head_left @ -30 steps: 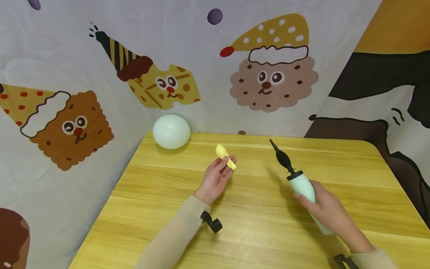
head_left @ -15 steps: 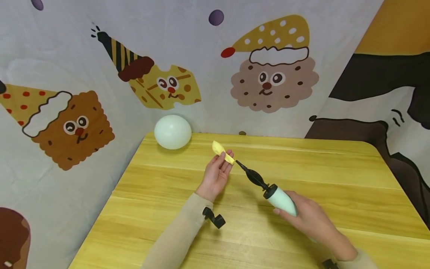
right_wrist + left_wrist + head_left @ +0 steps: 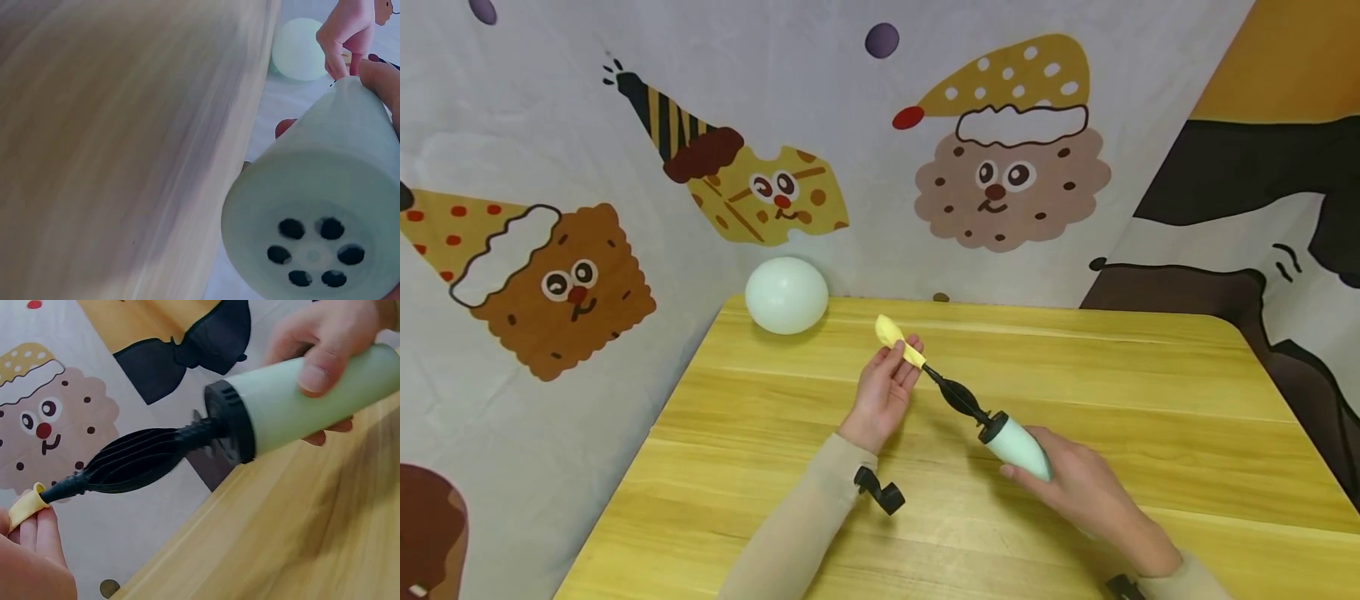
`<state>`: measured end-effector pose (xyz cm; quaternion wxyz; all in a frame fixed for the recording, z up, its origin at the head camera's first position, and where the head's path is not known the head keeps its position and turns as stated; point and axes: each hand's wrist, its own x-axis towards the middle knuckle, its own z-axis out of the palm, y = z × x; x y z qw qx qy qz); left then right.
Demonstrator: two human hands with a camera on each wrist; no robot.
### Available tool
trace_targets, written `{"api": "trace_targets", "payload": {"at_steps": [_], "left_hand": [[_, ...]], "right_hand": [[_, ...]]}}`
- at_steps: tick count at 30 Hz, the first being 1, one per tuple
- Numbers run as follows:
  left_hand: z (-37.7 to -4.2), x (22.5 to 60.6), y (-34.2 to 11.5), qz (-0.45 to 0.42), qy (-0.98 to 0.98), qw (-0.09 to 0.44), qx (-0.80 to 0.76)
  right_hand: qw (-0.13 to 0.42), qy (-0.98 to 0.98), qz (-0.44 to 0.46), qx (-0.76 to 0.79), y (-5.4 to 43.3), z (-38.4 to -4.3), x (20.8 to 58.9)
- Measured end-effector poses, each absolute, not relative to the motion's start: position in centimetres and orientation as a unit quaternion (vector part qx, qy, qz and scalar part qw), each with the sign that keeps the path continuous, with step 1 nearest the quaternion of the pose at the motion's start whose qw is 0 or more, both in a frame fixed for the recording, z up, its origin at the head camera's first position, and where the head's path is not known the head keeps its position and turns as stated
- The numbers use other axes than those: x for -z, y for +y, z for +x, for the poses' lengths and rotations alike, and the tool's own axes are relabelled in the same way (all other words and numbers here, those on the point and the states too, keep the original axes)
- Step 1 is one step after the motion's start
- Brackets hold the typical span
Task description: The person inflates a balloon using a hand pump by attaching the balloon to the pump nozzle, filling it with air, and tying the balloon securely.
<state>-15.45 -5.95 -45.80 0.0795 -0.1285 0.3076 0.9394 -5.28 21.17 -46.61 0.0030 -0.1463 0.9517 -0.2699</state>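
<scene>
Between thumb and fingers, my left hand point(image 3: 882, 396) pinches a limp yellow balloon point(image 3: 889, 331) near its neck. My right hand point(image 3: 1086, 483) grips the pale green barrel of a balloon pump point(image 3: 1017, 447), which is tilted with its black nozzle toward the balloon. In the left wrist view, the nozzle tip point(image 3: 53, 490) sits in the rolled mouth of the yellow balloon point(image 3: 28, 508). The right wrist view shows the pump's holed end cap point(image 3: 314, 250) close up, with part of my left hand beyond it.
An inflated pale green balloon point(image 3: 787, 295) rests at the back left corner of the wooden table point(image 3: 700, 467). Behind the table hangs a white cloth point(image 3: 865, 183) printed with cartoon food faces.
My right hand has brought the pump leftward to the yellow balloon, and the nozzle tip has entered its mouth. My left hand rose slightly, still pinching the balloon.
</scene>
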Motion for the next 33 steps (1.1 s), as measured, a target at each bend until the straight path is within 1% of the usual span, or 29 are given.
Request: {"api": "trace_targets", "payload": {"at_steps": [8,19,25,33], "left_hand": [[-14.8,46.2,-5.1,-0.074,0.36,0.083,-0.926],[-14.3,46.9,-4.2,-0.021,0.379,0.053,-0.924],[-13.4,46.9,-3.7,0.013,0.393,0.06,-0.917],[-13.0,46.7,-3.3,0.013,0.387,0.07,-0.919]], "right_hand": [[0.001,0.947,-0.148,0.285,20.4,-5.4,46.5],[-0.002,0.941,-0.146,0.305,19.2,-5.4,46.3],[-0.001,0.935,-0.139,0.327,18.4,-5.4,46.0],[-0.002,0.928,-0.14,0.346,17.9,-5.3,45.8]]}}
